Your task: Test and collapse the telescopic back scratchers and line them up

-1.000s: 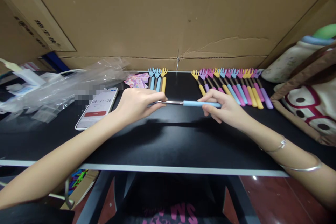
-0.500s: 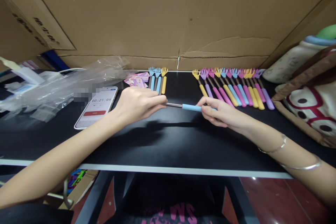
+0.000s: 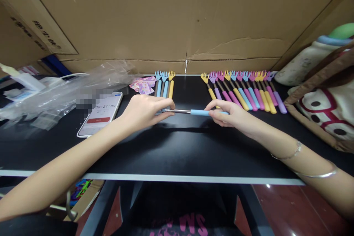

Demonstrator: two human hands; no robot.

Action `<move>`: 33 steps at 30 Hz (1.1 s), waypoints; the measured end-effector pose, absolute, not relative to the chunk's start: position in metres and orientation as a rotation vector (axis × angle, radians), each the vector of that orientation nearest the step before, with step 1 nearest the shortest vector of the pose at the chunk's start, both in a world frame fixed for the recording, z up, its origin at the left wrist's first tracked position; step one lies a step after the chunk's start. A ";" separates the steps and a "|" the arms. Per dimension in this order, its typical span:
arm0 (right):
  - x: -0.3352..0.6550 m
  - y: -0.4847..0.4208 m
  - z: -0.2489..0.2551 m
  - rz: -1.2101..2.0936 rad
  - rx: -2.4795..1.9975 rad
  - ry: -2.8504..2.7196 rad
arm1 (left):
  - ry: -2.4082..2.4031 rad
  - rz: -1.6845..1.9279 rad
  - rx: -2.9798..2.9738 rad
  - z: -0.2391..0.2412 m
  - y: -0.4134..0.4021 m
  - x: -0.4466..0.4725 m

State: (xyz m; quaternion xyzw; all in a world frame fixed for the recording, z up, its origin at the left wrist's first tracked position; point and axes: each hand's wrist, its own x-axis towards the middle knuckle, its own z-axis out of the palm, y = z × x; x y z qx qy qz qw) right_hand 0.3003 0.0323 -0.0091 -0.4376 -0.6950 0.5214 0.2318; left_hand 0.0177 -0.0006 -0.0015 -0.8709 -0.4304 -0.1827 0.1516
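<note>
Between my hands a back scratcher (image 3: pixel 199 112) with a light blue handle and a metal rod is held level above the black table. My left hand (image 3: pixel 146 111) is closed round its head end; the fingers mostly hide the claw, with a bit of blue showing. The thumb and fingers of my right hand (image 3: pixel 228 113) pinch the end of the blue handle. Behind my left hand lie two blue back scratchers and a yellow one (image 3: pixel 171 84). Past my right hand lies a row of several more (image 3: pixel 249 92) in yellow, purple, pink and blue.
A phone (image 3: pixel 101 114) showing a timer lies at the left, beside clear plastic bags (image 3: pixel 63 88) and small pink printed packets (image 3: pixel 142 85). Cardboard (image 3: pixel 171 14) walls the back. A bottle (image 3: pixel 301 59) and a brown-and-white bag (image 3: pixel 323 114) stand at the right.
My left fingers have loosened slightly round the head end, so more of the rod and some blue show there. The back scratcher is now nearly level.
</note>
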 end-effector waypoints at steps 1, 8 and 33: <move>0.301 0.033 -0.009 1.424 -1.201 -1.918 | -1.247 -0.516 -2.512 -0.001 -0.001 0.018; 0.304 0.034 -0.011 1.377 -1.188 -1.979 | -1.305 -0.452 -2.551 -0.002 0.001 0.017; 0.301 0.032 -0.007 1.399 -1.164 -1.999 | -1.395 -0.414 -2.637 -0.003 0.003 0.017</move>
